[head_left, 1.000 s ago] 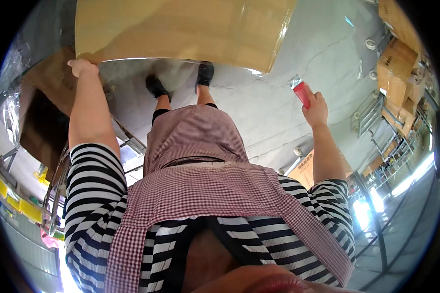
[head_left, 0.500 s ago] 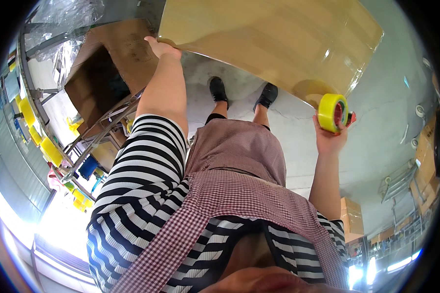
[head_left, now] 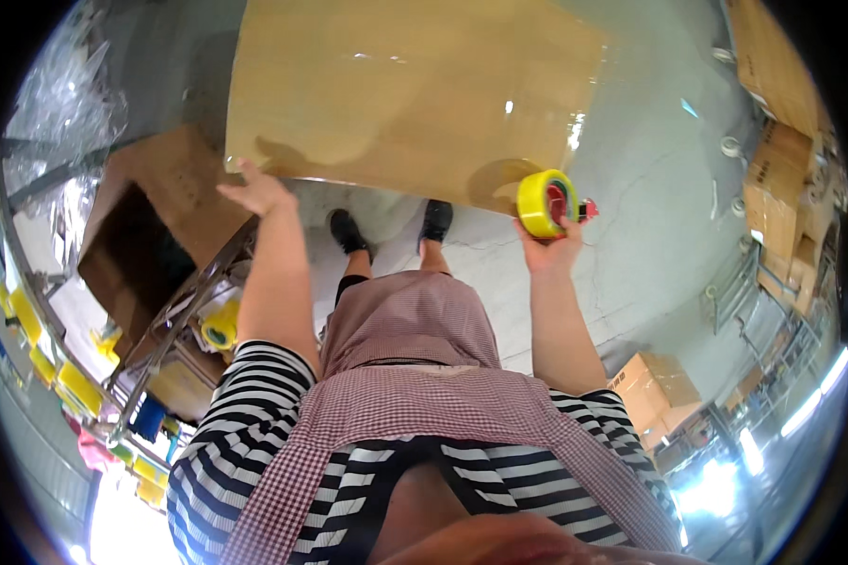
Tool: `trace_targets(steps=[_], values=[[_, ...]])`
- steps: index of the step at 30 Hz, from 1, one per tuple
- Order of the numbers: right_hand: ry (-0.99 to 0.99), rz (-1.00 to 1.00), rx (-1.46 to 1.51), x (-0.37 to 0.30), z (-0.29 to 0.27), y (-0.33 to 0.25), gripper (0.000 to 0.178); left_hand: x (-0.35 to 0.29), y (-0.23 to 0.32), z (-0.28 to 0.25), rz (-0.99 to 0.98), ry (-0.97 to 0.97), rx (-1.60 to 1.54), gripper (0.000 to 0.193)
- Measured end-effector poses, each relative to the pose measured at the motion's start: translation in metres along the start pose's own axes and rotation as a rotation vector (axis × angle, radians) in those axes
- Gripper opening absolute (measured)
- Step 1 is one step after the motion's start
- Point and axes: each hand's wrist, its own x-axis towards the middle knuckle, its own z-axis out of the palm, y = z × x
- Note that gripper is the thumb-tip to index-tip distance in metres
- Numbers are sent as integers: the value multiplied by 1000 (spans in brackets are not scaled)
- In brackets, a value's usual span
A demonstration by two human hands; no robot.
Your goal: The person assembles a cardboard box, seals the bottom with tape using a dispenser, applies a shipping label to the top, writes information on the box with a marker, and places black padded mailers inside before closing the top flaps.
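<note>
A large tan piece of cardboard (head_left: 396,94) with shiny strips of clear tape fills the top middle. Whether it is a box top or a flat sheet, I cannot tell. At its near left corner is my left hand (head_left: 266,196), fingers stretched out and apart, with nothing held in it. My right hand (head_left: 551,247) is closed around a tape dispenser (head_left: 587,209), which carries a thick yellow roll of packing tape (head_left: 534,204). This roll sits right at the near right corner of the cardboard.
On the left, an open brown carton (head_left: 165,179) leans by a metal rack (head_left: 141,377) with yellow tape rolls (head_left: 221,325). Clear plastic film (head_left: 66,104) hangs above. Taped cartons (head_left: 777,188) stand far right, and another carton (head_left: 660,391) sits lower right.
My left hand has loosened from the cardboard's left edge, its fingers now spread. The view has shifted, so cardboard, tape and both hands appear further left. The right hand still grips the dispenser.
</note>
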Motion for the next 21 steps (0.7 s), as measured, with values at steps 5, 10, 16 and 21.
trace_targets(steps=[5,10,16,21], values=[[-7,-43,-43,7,-14,-3,40,67,47,-10,507,-398,555,71],[-42,-98,-140,19,-39,-13,41,36,72,-22,410,-606,783,53],[-381,-138,-408,38,-21,-48,45,-9,-29,-165,204,-483,790,53],[-427,-306,-639,19,33,-38,54,-24,-40,-192,-54,-423,1025,60]])
